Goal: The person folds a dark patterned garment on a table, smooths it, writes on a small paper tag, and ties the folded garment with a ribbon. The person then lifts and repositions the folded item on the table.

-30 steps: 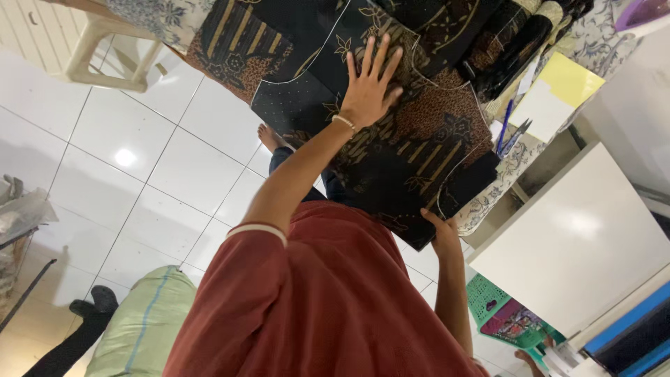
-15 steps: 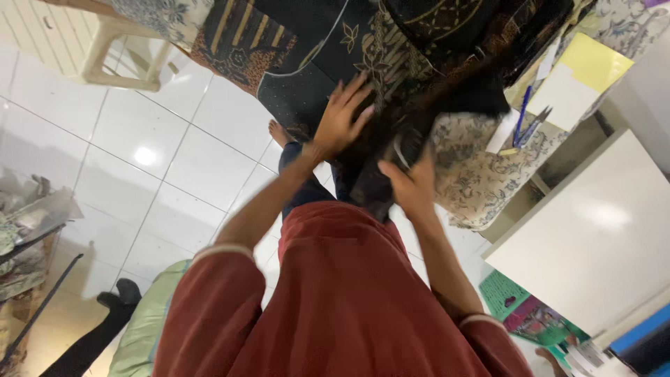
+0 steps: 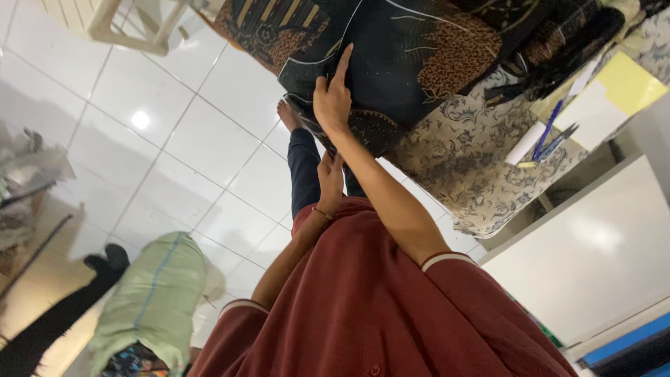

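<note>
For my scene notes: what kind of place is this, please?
Probably a small cloth shop or home workroom: dark patterned cloth piled on a covered table, pens beside it, white tiled floor.
</note>
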